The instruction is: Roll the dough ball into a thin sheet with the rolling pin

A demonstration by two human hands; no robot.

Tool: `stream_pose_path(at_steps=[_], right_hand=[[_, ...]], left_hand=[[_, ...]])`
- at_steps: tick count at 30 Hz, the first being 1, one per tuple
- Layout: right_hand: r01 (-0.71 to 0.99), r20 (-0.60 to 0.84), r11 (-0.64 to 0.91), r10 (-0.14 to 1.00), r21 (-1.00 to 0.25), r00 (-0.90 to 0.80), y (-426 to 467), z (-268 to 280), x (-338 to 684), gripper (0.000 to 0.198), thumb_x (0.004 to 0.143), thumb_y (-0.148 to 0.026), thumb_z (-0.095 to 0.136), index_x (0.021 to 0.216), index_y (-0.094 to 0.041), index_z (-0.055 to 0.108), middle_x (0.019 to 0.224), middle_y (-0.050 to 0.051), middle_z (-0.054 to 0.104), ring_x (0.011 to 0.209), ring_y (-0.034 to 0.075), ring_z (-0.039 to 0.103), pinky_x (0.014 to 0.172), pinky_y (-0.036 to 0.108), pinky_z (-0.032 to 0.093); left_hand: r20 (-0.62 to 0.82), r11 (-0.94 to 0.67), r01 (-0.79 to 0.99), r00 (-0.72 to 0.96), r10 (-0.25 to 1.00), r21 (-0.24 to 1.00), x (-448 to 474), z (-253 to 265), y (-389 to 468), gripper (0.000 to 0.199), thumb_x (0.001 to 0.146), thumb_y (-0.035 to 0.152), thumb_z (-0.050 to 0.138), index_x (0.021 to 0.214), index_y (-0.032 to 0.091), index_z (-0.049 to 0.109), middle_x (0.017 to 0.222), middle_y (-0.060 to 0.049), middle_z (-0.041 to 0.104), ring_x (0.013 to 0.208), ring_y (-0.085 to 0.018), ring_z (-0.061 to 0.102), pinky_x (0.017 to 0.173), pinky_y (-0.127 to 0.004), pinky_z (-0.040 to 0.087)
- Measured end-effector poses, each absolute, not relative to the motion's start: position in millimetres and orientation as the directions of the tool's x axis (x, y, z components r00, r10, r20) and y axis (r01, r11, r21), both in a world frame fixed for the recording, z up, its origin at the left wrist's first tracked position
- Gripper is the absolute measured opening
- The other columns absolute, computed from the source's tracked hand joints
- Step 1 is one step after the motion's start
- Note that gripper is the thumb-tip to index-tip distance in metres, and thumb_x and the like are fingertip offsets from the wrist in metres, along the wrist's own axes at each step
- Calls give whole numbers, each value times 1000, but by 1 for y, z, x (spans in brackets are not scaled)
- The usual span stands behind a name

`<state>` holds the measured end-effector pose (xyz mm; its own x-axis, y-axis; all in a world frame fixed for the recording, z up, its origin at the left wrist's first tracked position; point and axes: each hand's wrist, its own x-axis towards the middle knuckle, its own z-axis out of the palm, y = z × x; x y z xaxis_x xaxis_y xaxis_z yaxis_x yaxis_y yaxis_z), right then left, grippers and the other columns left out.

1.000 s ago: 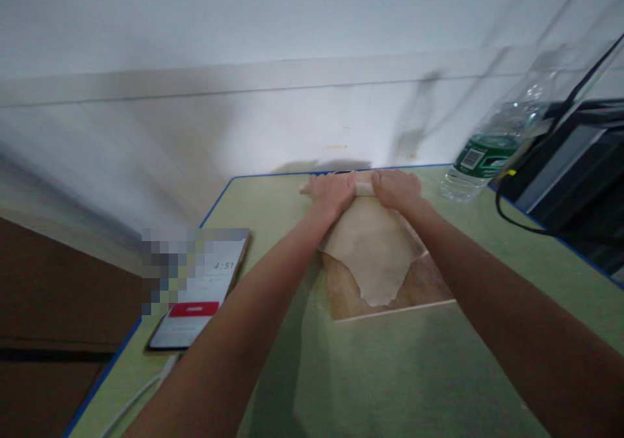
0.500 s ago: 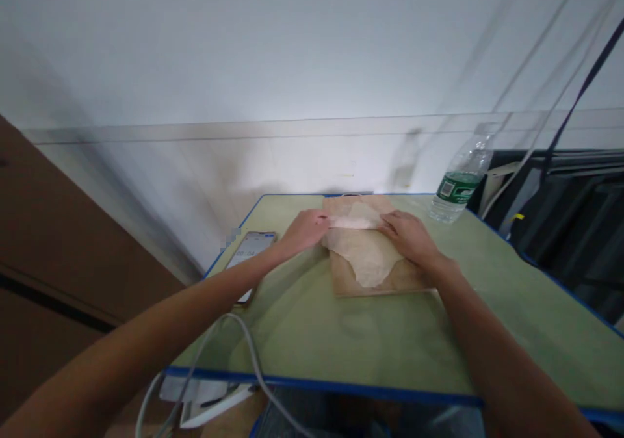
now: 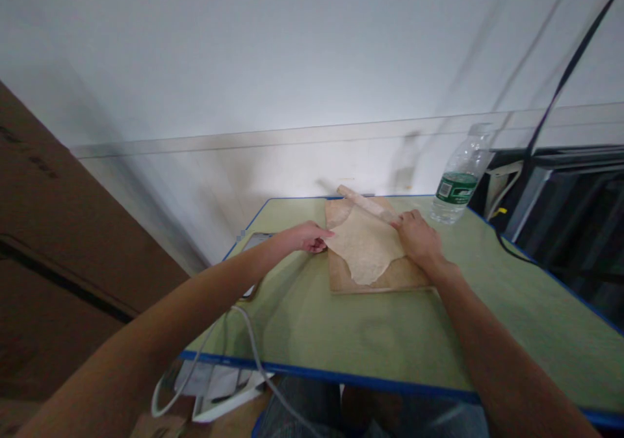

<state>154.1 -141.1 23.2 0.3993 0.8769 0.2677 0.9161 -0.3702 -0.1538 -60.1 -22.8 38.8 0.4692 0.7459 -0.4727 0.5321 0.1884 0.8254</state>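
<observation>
A thin, uneven sheet of dough [image 3: 368,246] lies flat on a wooden board [image 3: 341,275]. My right hand [image 3: 420,240] is closed round the near right end of a pale rolling pin [image 3: 363,202]. The pin slants across the back of the sheet, its far left end sticking out past the board toward the wall. At the left edge of the dough, my left hand [image 3: 312,236] pinches the sheet's corner between thumb and fingers.
A clear bottle with a green label [image 3: 455,188] stands at the table's back right. On the left lies a phone [image 3: 256,240], partly behind my left forearm. A white cable [image 3: 253,344] hangs over the front edge of the green table [image 3: 302,334]. Dark folders [image 3: 570,197] stand at right.
My left hand has let go of the rolling pin and moved down to the dough's left edge. The pin has swung from level to slanted, held by my right hand alone.
</observation>
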Motion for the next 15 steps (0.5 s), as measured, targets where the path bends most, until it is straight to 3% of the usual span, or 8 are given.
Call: stream_pose_path(at_steps=[5, 9, 12, 15], right_hand=[[847, 292, -418, 808, -328, 512, -140, 16, 166, 35, 97, -32, 32, 112, -11, 57, 121, 17, 56, 105, 27, 60, 81, 36, 47], [778, 275, -445, 759, -444, 591, -138, 14, 171, 38, 98, -33, 29, 113, -12, 57, 124, 17, 55, 103, 27, 61, 79, 35, 46], [750, 263, -456, 741, -479, 618, -139, 18, 172, 39, 98, -34, 29, 113, -12, 57, 122, 18, 56, 102, 26, 61, 78, 34, 45], [734, 265, -458, 726, -501, 634, -141, 22, 171, 38, 97, -33, 31, 113, -12, 57, 118, 17, 57, 102, 26, 60, 79, 34, 45]], left_hand=[[-426, 121, 565, 447, 786, 816, -55, 41, -23, 30, 75, 14, 63, 47, 14, 52, 37, 2, 46, 37, -7, 40, 42, -20, 29], [-352, 73, 503, 487, 799, 861, -44, 55, -34, 17, 73, 14, 63, 57, 15, 58, 47, 2, 55, 46, -9, 50, 50, -20, 41], [-292, 65, 394, 553, 780, 917, -31, 69, -45, 19, 82, 11, 49, 68, 16, 61, 59, 0, 63, 59, -10, 59, 62, -20, 49], [-177, -122, 507, 501, 847, 853, -18, 78, -53, 24, 87, 9, 42, 75, 16, 61, 66, -2, 68, 66, -13, 65, 67, -26, 54]])
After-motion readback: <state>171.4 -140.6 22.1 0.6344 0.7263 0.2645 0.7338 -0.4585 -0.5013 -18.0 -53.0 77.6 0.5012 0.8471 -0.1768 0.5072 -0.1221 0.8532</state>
